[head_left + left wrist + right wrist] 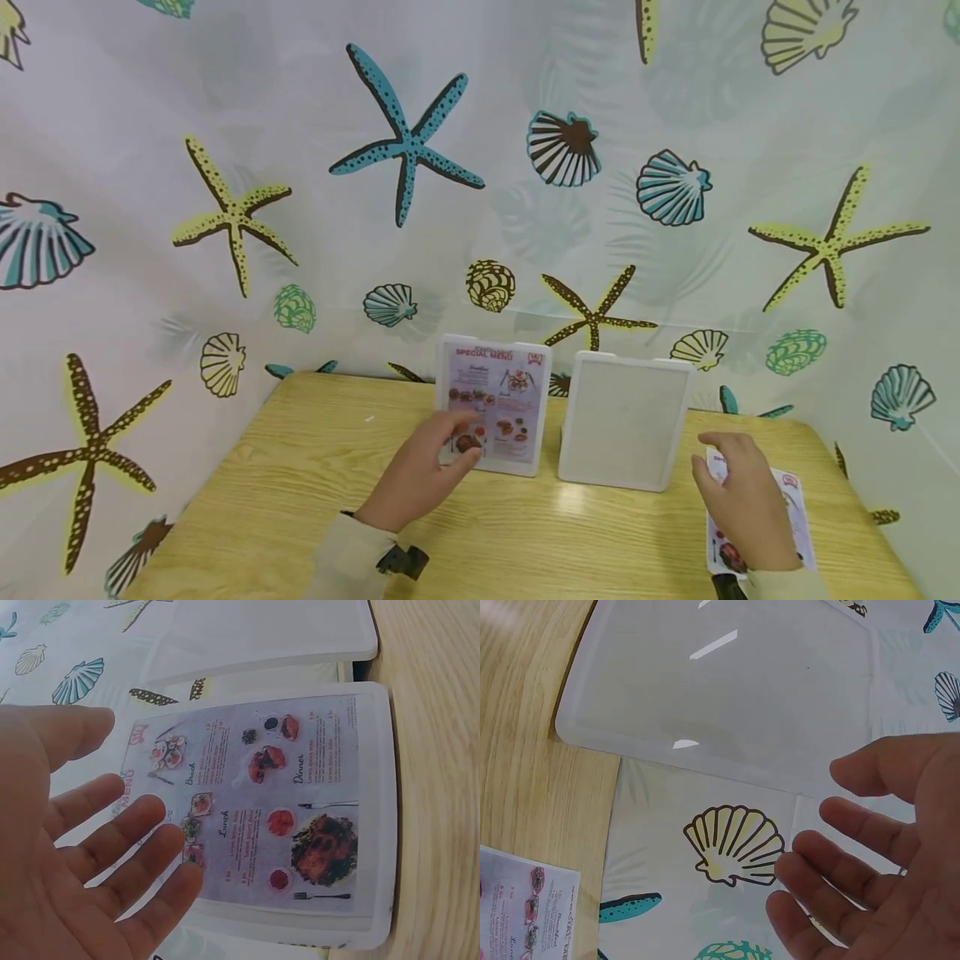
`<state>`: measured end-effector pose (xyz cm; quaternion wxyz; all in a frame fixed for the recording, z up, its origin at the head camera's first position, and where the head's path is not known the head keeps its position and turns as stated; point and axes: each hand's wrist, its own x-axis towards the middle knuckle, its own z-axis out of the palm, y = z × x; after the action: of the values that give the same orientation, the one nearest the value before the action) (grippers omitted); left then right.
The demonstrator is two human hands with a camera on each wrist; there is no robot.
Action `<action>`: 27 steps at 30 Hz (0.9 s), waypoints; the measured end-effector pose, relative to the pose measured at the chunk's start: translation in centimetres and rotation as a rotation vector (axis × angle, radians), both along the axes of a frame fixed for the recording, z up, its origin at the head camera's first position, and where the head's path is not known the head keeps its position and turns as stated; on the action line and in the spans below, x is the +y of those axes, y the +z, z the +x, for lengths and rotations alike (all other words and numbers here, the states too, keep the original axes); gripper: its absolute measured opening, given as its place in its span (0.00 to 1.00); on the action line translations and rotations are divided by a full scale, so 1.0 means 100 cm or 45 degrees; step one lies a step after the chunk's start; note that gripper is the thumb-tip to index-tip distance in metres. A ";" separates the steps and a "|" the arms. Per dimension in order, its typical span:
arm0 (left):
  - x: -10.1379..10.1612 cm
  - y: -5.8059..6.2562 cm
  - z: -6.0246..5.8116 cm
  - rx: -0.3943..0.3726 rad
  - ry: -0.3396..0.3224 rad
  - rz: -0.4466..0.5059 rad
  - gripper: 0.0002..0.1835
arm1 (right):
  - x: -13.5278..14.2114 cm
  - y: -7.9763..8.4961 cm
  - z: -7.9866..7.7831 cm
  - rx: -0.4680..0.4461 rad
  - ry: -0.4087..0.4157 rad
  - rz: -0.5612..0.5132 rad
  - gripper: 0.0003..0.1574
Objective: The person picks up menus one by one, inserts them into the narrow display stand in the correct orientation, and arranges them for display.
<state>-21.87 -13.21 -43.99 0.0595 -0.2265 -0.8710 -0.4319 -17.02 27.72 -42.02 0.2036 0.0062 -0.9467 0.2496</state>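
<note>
A white-framed menu stand (517, 408) holding a printed menu sheet stands upright near the table's back edge. My left hand (423, 471) hovers in front of its lower left part, fingers relaxed and holding nothing; the left wrist view shows the menu stand (300, 802) beyond the spread fingers. To its right is a second white-framed stand (628, 421) with no printed sheet in it. My right hand (746, 500) is held to the right of that stand, fingers loosely bent around nothing. Below this hand a loose menu sheet (802, 508) lies flat, partly hidden by it.
The wooden table (300, 483) meets a white curtain (480, 233) printed with starfish and shells, which hangs behind and along both sides. Each wrist carries a dark strap, such as the left strap (403, 561).
</note>
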 end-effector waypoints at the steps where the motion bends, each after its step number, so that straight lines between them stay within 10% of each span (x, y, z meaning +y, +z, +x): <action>1: 0.001 -0.001 0.000 -0.011 -0.012 -0.005 0.28 | 0.001 -0.001 0.000 -0.046 0.000 0.007 0.22; 27: 0.009 -0.012 0.003 -0.189 -0.116 -0.122 0.30 | 0.020 -0.019 -0.011 -0.510 -0.001 0.128 0.31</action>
<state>-21.58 -12.34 -45.16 -0.0359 -0.2359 -0.8814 -0.4077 -18.07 29.76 -43.90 0.0110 -0.0339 -0.9795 0.1983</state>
